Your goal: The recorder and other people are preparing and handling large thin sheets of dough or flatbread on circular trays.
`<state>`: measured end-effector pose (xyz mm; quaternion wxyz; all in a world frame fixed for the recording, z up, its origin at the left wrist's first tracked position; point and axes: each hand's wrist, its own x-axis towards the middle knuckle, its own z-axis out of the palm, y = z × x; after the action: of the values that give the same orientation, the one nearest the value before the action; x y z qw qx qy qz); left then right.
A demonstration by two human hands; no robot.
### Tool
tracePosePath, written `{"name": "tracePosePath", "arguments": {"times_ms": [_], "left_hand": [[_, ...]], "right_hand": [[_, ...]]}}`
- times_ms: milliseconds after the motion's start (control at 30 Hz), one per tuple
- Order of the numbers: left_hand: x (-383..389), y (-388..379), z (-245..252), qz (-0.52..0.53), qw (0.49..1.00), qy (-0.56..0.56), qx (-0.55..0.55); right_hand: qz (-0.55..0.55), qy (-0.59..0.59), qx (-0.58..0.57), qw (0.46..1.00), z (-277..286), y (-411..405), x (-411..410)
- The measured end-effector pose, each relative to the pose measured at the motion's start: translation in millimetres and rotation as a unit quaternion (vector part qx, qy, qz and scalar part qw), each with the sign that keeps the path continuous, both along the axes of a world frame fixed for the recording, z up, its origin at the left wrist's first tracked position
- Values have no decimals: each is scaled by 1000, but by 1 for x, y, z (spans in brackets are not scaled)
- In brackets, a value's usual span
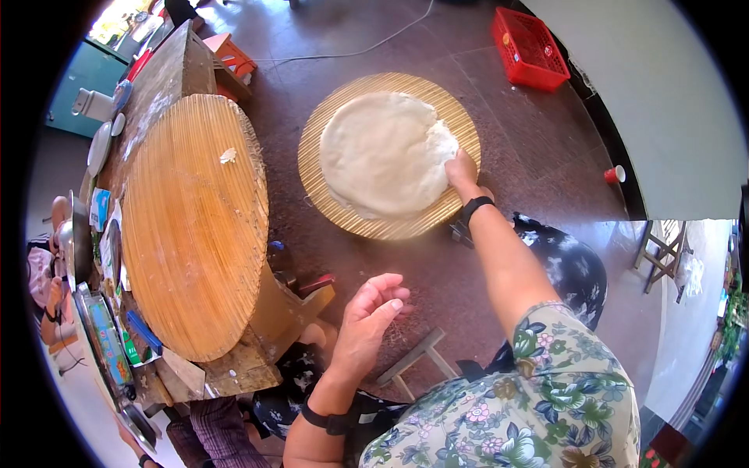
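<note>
A large round flat sheet of dough (pixel 383 155) lies on a ribbed round tray (pixel 316 175), woven or of slats, out over the floor in front of me. My right hand (pixel 462 169) grips the tray's near right rim, its curled fingers beside the sheet's floury edge. My left hand (pixel 374 316) hangs in the air below the tray, fingers bent and apart, holding nothing. On the wooden table at the left lies a round slatted wooden board (pixel 193 234) with a small scrap of dough (pixel 228 155) on it.
The worn wooden table (pixel 240 377) carries pans, packets and a blue-handled item (pixel 144 332). A red plastic basket (pixel 529 50) and a red paper cup (pixel 614 174) are on the floor. A wooden stool (pixel 418 357) stands by my legs. Other people sit beyond the table.
</note>
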<state>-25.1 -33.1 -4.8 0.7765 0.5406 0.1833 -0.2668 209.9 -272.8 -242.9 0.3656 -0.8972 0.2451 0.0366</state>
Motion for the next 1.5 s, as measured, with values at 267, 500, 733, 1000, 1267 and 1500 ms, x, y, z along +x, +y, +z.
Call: {"name": "tracePosePath", "arguments": {"times_ms": [267, 500, 733, 1000, 1267, 1500], "left_hand": [[-1, 7, 0, 14, 1000, -18, 2], [-2, 8, 1, 8, 999, -33, -7], [-3, 15, 7, -2, 996, -81, -34], [-25, 45, 1, 34, 993, -107, -25], [-26, 42, 18, 21, 989, -135, -59], [-45, 55, 27, 52, 991, -125, -8]], "right_hand": [[16, 14, -82, 996, 12, 9, -15], [4, 63, -110, 992, 34, 13, -18], [79, -25, -60, 995, 54, 14, 8], [31, 47, 285, 957, 48, 68, -46], [-40, 133, 459, 878, -63, -20, -76], [-119, 113, 339, 926, -6, 56, -79]]}}
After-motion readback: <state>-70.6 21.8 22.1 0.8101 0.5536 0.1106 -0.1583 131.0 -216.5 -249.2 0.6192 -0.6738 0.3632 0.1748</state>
